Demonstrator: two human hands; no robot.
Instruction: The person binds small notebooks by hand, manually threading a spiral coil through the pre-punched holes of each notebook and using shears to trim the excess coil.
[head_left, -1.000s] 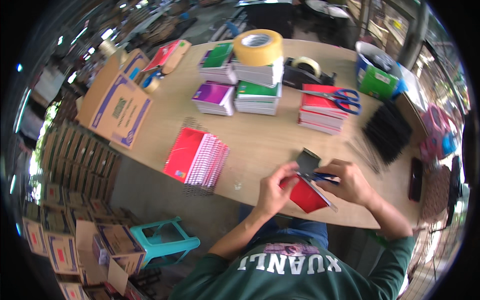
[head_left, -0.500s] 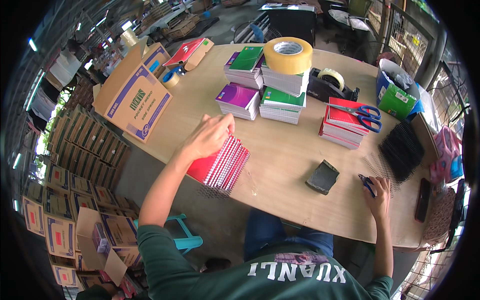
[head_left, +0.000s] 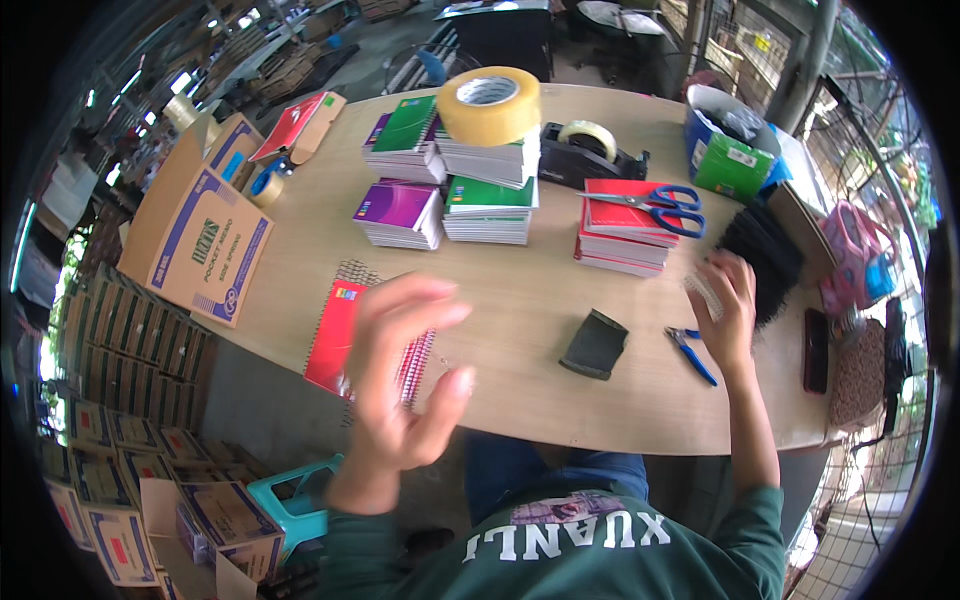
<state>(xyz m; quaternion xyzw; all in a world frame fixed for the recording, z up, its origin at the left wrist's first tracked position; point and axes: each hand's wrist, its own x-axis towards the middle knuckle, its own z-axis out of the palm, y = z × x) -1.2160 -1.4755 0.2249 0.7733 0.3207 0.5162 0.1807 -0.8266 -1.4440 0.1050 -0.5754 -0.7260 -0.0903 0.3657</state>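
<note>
My left hand [head_left: 405,375] is raised in front of the red spiral notebooks [head_left: 335,335], thumb and fingers apart, with nothing in it. The notebooks lie at the table's near left edge, partly hidden behind that hand, with wire coils showing along their sides. My right hand [head_left: 732,310] reaches to the loose wire coils beside the pile of black binding wires [head_left: 762,255]. Its thumb and fingers are apart around a few grey coils. Just left of this hand, blue-handled pliers [head_left: 692,357] lie on the table. A dark rectangular block [head_left: 595,345] sits between my hands.
Stacked green and purple notebooks [head_left: 398,210] stand farther back, with a wide tape roll [head_left: 488,105] on top. Scissors [head_left: 650,200] rest on red notebooks [head_left: 620,250]. Behind are a tape dispenser [head_left: 590,160] and a green box [head_left: 735,165]. An open carton [head_left: 205,245] stands left; a phone [head_left: 816,350] lies right.
My left hand has let go of the red notebooks and come nearer to me. My right hand has released the pliers and moved forward to the wire coils. The view has shifted right.
</note>
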